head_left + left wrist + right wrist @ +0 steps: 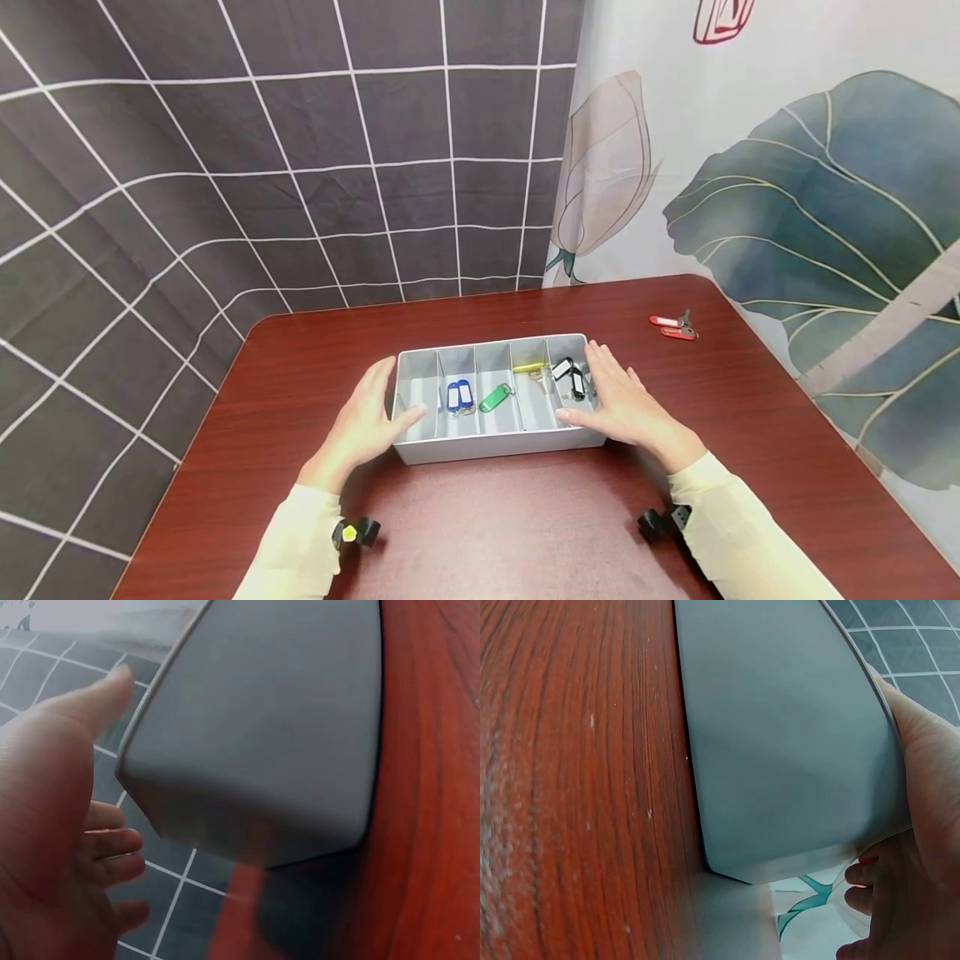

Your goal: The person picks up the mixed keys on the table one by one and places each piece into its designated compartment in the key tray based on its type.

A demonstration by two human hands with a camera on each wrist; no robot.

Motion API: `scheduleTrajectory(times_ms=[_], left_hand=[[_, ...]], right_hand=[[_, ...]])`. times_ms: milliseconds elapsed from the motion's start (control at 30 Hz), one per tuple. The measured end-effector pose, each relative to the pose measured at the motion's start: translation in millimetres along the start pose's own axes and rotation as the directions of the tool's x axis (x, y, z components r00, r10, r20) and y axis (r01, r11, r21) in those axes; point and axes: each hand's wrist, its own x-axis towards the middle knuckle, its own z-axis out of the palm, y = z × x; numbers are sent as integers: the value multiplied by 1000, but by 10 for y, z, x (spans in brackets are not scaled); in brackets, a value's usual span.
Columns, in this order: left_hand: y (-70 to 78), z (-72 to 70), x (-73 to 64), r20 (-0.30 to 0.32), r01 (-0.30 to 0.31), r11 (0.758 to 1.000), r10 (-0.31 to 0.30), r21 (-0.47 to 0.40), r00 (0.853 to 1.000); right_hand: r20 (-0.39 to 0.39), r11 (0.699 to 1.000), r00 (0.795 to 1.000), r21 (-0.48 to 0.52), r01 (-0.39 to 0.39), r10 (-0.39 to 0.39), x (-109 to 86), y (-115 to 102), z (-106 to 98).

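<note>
A grey divided tray lies on the table, its compartments in a row. Two blue key tags, a green key tag, a yellow key tag and two black key tags lie in separate compartments, with keys. The leftmost compartment holds nothing. My left hand is spread beside the tray's left end, thumb over the front corner; the left wrist view shows a gap to the wall. My right hand lies along the right end, fingers extended outside, thumb over the rim.
Two keys with red tags lie at the back right of the reddish-brown table. A dark checked curtain hangs behind the table, and a white curtain with leaf prints stands along the right side.
</note>
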Motion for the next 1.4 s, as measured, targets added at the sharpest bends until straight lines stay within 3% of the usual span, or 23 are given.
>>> scheduleTrajectory(times_ms=[233,633,867,1400], left_hand=[[-53,44,-106,109,30,997,-38,72,993],[-8,95,-274,80,-36,980,21,197,997],[-5,60,-249,88,-76,958,53,278,995],[-13,48,-137,102,-66,960,40,271,994]], right_hand=[[2,1000,1000,-9,2,-2,-9,-12,4],[33,1000,999,8,-17,17,-108,-59,0],[6,1000,1000,-2,-5,5,-116,-44,-14],[37,996,999,-81,-20,23,-33,-29,-57]])
